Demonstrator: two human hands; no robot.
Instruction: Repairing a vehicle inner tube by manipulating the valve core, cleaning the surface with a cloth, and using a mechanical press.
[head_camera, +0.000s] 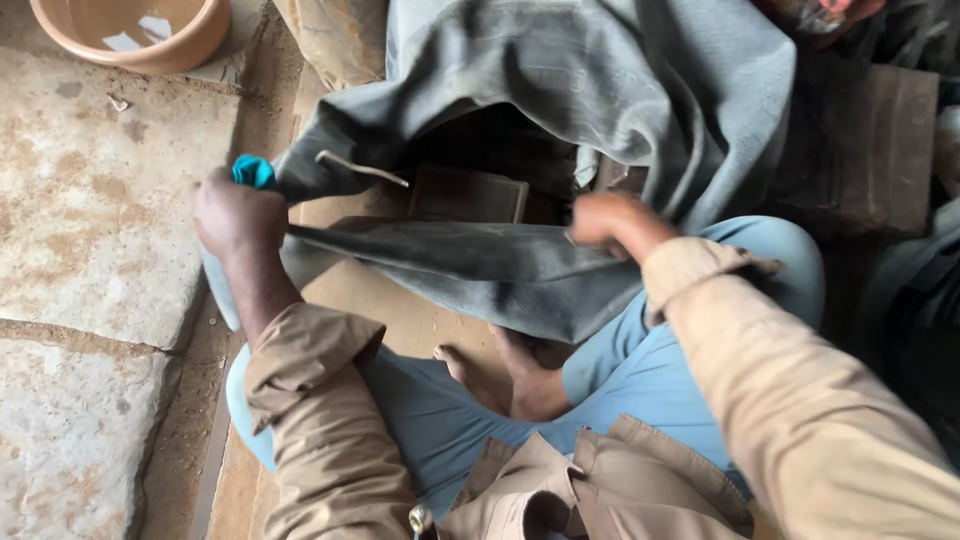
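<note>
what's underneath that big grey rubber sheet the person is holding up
Under the grey rubber sheet, a dark flat rectangular block shows on the brown board. Anything farther back is covered.

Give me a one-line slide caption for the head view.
Seated cross-legged, left hand grips a teal-handled tool against a grey rubber sheet while right hand holds the sheet.

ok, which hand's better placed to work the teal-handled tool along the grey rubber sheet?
Left, probably. The left hand already grips the teal-handled tool at the grey rubber sheet edge; the right hand is pinning the sheet down.
</note>
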